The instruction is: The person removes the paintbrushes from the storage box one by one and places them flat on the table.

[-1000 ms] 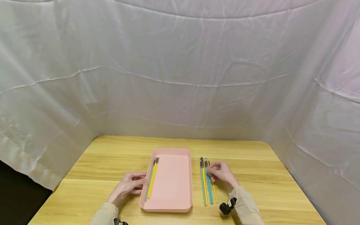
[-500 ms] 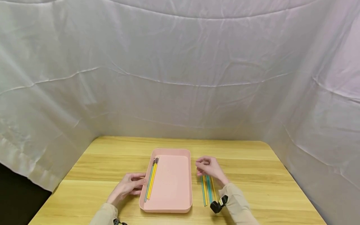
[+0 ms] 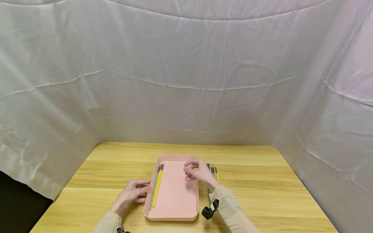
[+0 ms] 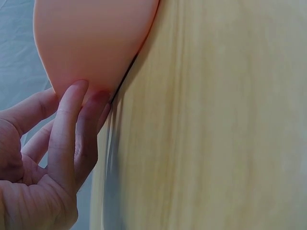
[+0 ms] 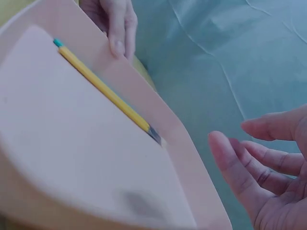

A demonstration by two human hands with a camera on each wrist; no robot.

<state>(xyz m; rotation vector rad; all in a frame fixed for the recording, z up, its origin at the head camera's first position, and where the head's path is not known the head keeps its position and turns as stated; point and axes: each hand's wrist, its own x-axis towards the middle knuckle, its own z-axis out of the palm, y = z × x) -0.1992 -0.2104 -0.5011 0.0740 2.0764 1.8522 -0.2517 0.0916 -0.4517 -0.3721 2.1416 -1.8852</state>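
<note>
The sleeves [image 3: 233, 212] are creased and beige, the two wrist cameras [image 3: 207, 213] black.

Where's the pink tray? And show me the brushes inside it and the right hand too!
Pink tray [image 3: 180, 200]: head view, on its bare floor.
Brushes [image 3: 157, 187]: head view, on a yellow handle.
Right hand [image 3: 200, 172]: head view, on the back of the hand.

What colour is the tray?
The tray is pink; the head view shows it best.

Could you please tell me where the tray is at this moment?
In the head view, the tray lies on the table, left of the loose brushes. The left hand touches its left side, and the right hand is above its right part.
</note>
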